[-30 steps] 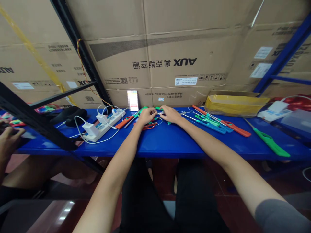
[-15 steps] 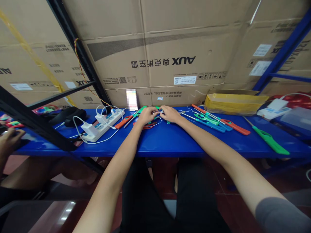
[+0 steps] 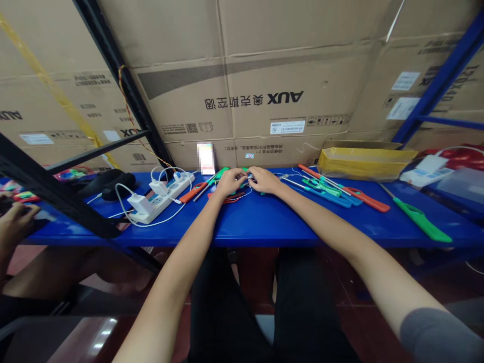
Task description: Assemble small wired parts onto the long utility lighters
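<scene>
My left hand (image 3: 231, 182) and my right hand (image 3: 262, 181) meet at the middle of the blue shelf (image 3: 264, 227). Between their fingertips is a small green-and-metal lighter part (image 3: 249, 177), mostly hidden, with a thin wire running from it. A red lighter body (image 3: 224, 199) lies just below my left hand. An orange long-nosed lighter (image 3: 194, 192) lies to its left. Right of my right hand are blue, green and orange lighters, including a blue lighter (image 3: 328, 198) and an orange lighter (image 3: 367, 200). A green lighter (image 3: 421, 219) lies farther right.
A white power strip (image 3: 162, 199) with a charger (image 3: 138, 202) and cables stands at left, beside a blurred phone (image 3: 206, 158). A yellow box (image 3: 365, 164) stands at the back. A co-worker's hand (image 3: 15, 224) shows behind a black shelf post (image 3: 56, 191).
My hands stay together over the same spot, with only slight finger movement. The whole view has shifted a little.
</scene>
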`<move>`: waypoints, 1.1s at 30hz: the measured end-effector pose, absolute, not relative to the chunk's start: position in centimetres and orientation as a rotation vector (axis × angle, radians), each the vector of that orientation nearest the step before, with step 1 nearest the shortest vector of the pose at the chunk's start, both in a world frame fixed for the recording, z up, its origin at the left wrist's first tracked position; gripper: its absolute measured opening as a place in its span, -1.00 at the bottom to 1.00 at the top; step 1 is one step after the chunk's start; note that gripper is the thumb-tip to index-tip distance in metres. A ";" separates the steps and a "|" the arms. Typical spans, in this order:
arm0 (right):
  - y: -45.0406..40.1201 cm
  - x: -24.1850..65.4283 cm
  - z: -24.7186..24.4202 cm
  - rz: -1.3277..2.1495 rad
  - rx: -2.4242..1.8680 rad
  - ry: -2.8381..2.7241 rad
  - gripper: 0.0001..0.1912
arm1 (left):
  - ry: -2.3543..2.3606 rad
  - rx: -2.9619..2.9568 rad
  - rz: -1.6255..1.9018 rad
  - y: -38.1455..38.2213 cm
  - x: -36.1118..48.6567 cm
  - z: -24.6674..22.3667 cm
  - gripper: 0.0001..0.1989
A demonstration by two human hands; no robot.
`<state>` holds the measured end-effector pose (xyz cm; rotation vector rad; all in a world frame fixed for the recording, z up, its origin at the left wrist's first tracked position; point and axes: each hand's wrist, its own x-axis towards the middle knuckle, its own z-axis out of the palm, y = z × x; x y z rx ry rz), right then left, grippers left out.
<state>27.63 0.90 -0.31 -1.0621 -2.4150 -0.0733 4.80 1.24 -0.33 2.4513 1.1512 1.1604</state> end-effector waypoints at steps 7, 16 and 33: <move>0.9 27.8 -0.2 0.006 -1.021 -2.394 -0.62 | 1.139 2.388 1.176 0.9 5.2 -0.2 -0.92; 1.0 28.0 -0.3 0.040 -0.959 -2.420 -0.63 | 1.160 2.327 1.190 0.6 5.2 0.1 -0.87; 1.5 27.9 -0.7 -0.019 -0.967 -2.446 -0.62 | 1.161 2.327 1.182 0.6 5.3 0.0 -0.87</move>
